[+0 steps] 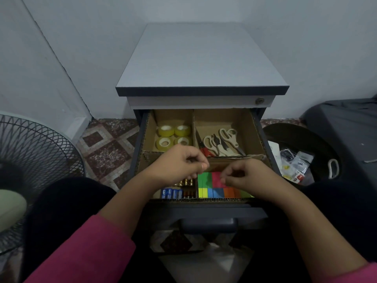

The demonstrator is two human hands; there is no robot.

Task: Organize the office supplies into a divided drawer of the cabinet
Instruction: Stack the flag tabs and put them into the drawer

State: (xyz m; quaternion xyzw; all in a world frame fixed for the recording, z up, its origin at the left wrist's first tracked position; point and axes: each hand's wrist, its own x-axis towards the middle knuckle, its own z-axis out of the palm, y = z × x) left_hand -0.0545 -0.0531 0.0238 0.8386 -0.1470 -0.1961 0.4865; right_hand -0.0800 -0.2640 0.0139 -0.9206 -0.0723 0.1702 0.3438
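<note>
While two forearms in pink sleeves (85, 248) are reaching up from the bottom corners of the frame, both hands are hovering over the near half of an open drawer (206, 211) at the centre. The left hand (179, 163) is sitting just left of centre with its fingers curled inward and its thumb tip pressing toward them; whether it is pinching anything is too small to tell. The right hand (246, 176) is sitting just right of centre, also curled, fingertips bending toward the left hand, and I cannot tell whether it is holding anything. The hands are lying close together but apart.

Below the left hand, in the near left compartment, batteries (175, 193) are lying in rows, blue ones nearest and gold ones beyond. Below the right hand, in the near right compartment, sticky notes (212, 186) in yellow, green, blue, pink and orange are packing the space.

Beyond the hands, a cardboard divider (193, 127) is splitting the far half. Four tape rolls (173, 135) are lying in the far left compartment, and several scissors (222, 141) are overlapping in the far right one.

Above the drawer, the cabinet (202, 64) is showing its pale grey top. A fan (34, 152) is standing at the left edge, and a dark bin (318, 135) holding wrappers is sitting at the right edge.
</note>
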